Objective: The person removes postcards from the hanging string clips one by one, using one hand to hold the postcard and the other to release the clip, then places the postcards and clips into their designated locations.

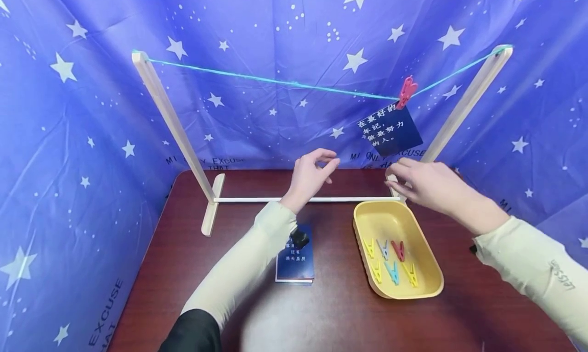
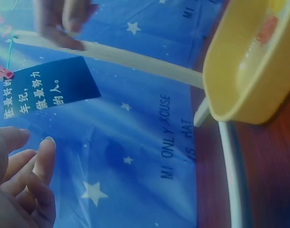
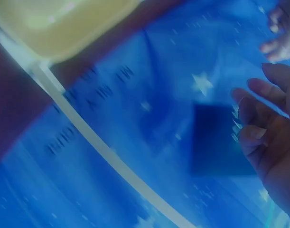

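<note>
card (image 1: 390, 129): dark blue, white Chinese lettering, hanging tilted from the string, near right post, above table
pink clip (image 1: 406, 92): clamped on teal string (image 1: 275, 81), pinching card's top corner
left hand (image 1: 312, 174): empty, fingers loosely curled, raised left of card
right hand (image 1: 424, 183): empty, just below card

Cream long sleeves, grey lettering on right; dark cuff above left.
</note>
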Demonstrator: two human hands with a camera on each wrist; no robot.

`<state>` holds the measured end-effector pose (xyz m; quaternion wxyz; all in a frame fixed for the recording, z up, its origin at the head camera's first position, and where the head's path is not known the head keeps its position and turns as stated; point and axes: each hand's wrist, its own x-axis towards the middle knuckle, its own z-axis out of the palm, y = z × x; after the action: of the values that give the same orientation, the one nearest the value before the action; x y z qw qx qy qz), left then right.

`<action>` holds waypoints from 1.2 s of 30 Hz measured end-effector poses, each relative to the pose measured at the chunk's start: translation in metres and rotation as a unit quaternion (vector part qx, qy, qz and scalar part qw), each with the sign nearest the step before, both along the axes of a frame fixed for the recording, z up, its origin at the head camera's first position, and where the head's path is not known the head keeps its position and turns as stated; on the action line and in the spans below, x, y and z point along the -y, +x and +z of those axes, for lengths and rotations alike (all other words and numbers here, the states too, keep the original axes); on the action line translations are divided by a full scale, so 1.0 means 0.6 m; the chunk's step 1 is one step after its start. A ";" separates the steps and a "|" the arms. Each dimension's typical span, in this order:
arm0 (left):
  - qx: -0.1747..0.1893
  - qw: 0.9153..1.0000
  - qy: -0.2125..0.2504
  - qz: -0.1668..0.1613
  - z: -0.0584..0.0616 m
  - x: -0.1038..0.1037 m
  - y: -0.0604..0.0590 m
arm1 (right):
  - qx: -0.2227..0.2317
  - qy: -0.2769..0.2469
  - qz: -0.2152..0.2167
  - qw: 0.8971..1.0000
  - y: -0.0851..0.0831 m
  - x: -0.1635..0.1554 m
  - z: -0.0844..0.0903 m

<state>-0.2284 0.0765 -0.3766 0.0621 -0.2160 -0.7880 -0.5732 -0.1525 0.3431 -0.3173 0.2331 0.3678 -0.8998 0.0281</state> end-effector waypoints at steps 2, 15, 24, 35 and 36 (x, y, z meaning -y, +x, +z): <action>0.003 1.000 0.017 0.000 0.005 -0.011 -0.002 | -0.013 -0.003 0.024 1.000 -0.008 -0.003 0.025; 0.037 0.997 0.070 -0.016 0.021 -0.059 -0.013 | -0.007 -0.017 0.014 1.000 -0.059 0.000 0.188; 0.043 0.993 0.108 -0.030 0.018 -0.084 -0.030 | 0.061 -0.065 -0.076 0.993 -0.099 -0.013 0.249; 0.026 0.992 0.117 -0.033 0.038 -0.117 -0.040 | 0.246 -0.101 -0.207 0.942 -0.120 -0.027 0.262; 0.023 0.992 0.117 -0.032 0.038 -0.119 -0.041 | 0.249 -0.107 -0.204 0.941 -0.122 -0.029 0.261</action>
<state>-0.2532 0.1477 -0.3538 0.0499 -0.2192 -0.7093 -0.6681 -0.2255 0.3602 -0.1609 0.0404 0.1306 -0.9765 0.1668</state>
